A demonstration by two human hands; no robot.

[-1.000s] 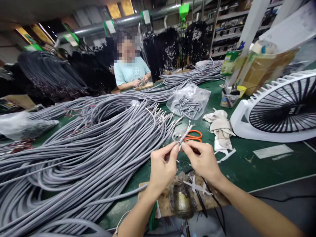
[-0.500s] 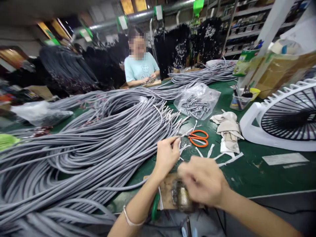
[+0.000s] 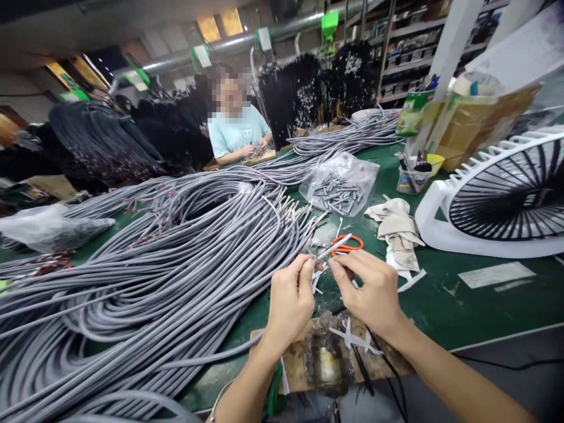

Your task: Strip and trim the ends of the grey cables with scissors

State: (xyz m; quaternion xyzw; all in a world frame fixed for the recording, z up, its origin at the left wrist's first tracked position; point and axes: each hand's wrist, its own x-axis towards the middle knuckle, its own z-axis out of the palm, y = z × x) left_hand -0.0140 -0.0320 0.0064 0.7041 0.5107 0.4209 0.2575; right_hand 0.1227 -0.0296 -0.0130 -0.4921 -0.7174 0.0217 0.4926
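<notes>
My left hand (image 3: 291,302) is closed in a pinch on a cable, whose pale stripped end (image 3: 337,245) sticks out past the fingertips toward the upper right. Close beside it, my right hand (image 3: 372,289) has thumb and forefinger pressed together near the same cable; what they hold, if anything, is too small to make out. Orange-handled scissors (image 3: 352,242) lie just behind the cable end. Below both hands, a worn metal device (image 3: 326,358) sits on a wooden board (image 3: 295,358), with white tape strips (image 3: 352,335) and a black rod beside it.
A large heap of grey cables (image 3: 185,264) covers the left. Behind are a clear bag of short grey pieces (image 3: 339,185) and a cup of tools (image 3: 413,176). A cloth (image 3: 399,229) and a white fan (image 3: 493,247) stand right. A co-worker (image 3: 240,132) sits across the table.
My right hand has risen from above the metal device to beside my left fingertips, uncovering the device and tape strips. The view has shifted slightly right.
</notes>
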